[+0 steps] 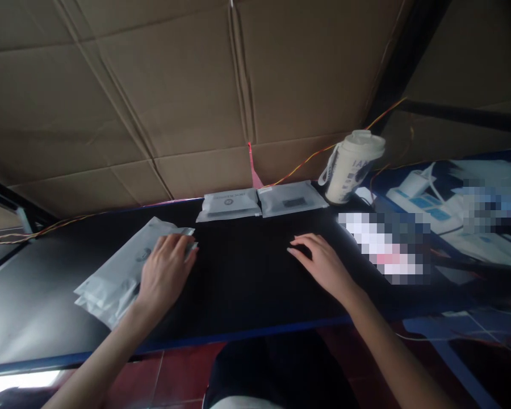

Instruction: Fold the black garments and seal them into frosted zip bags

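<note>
Two frosted pouches beyond hands.

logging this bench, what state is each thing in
tumbler, upright, lid on
back left frosted pouch, lying flat, seal unclear
back right frosted pouch, lying flat, dark item inside, seal unclear
near frosted pouches, overlapping, under left hand
right hand, empty, thumb and fingers apart

This looks like a makeshift work or packing station, though its exact kind is unclear. Cardboard sheeting lines the counter's far edge, between dark frame bars. Frosted pouches lie on the black top, loose wires trail behind, and red floor tiles show below its near edge.
</note>
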A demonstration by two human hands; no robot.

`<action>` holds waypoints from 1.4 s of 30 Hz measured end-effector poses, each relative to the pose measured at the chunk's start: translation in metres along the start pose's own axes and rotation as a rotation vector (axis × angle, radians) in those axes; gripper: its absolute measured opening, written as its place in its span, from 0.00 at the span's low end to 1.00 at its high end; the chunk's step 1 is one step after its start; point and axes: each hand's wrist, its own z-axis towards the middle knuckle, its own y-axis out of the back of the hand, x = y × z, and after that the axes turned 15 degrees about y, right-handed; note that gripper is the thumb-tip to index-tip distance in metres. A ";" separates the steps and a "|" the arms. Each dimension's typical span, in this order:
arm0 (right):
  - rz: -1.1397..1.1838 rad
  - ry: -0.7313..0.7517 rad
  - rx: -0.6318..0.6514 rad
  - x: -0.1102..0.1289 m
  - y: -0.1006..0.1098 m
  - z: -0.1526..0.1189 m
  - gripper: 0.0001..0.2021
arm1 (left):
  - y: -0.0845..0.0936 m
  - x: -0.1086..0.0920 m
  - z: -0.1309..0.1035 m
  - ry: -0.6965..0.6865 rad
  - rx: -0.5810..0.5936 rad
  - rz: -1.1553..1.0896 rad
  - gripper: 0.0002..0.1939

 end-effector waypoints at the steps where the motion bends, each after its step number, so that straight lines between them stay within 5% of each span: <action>1: -0.003 0.000 0.002 0.000 0.000 0.000 0.08 | 0.002 0.012 -0.002 -0.042 -0.045 0.107 0.13; 6: 0.003 0.016 -0.018 -0.001 -0.001 -0.001 0.10 | 0.004 0.050 -0.010 -0.125 -0.053 0.283 0.12; 18: -0.003 0.025 -0.010 -0.004 -0.003 -0.004 0.10 | 0.008 0.051 -0.026 -0.049 -0.145 0.427 0.19; 24: 0.007 0.025 -0.014 -0.002 -0.003 -0.003 0.10 | 0.014 0.064 -0.021 0.007 -0.099 0.470 0.19; 29: -0.003 0.026 -0.019 -0.002 -0.003 -0.004 0.10 | 0.042 0.062 -0.011 0.097 -0.104 0.483 0.19; 34: 0.049 -0.001 -0.019 -0.001 -0.001 -0.002 0.09 | 0.087 0.061 0.004 0.247 -0.347 0.382 0.20; 38: 0.364 -0.151 -0.014 0.024 -0.005 0.011 0.11 | 0.102 0.053 0.004 0.124 -0.564 0.272 0.18; 40: 0.718 -0.284 0.074 0.048 -0.012 0.019 0.15 | 0.096 0.037 -0.006 -0.015 -0.662 0.201 0.14; 42: 1.078 -0.389 0.186 0.075 -0.020 0.028 0.22 | 0.081 0.013 -0.022 -0.184 -0.624 0.103 0.09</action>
